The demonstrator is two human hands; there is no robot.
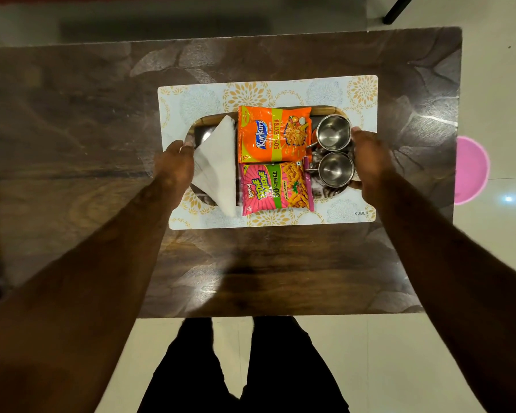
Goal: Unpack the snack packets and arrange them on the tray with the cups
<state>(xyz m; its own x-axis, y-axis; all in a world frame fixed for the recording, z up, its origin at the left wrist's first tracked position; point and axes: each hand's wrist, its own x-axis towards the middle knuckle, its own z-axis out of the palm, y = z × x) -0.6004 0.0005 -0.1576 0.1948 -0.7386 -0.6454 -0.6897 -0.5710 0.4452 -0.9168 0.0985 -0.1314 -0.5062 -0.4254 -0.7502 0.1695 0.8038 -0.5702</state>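
Observation:
A dark oval tray [204,120] lies on a patterned placemat [280,87]. On it sit an orange Kurkure packet [274,134], a pink Bingo packet [276,189] just in front of it, and two steel cups [334,134] [337,171] at the right end. A folded white napkin [218,165] covers the tray's left part. My left hand [173,165] grips the tray's left end, thumb at the rim. My right hand [370,159] grips the right end beside the cups.
The placemat lies on a glossy dark brown table [72,114] whose front edge is near my legs. A pink round object [471,171] is on the pale floor past the table's right edge. A dark bar [396,8] stands at the top right.

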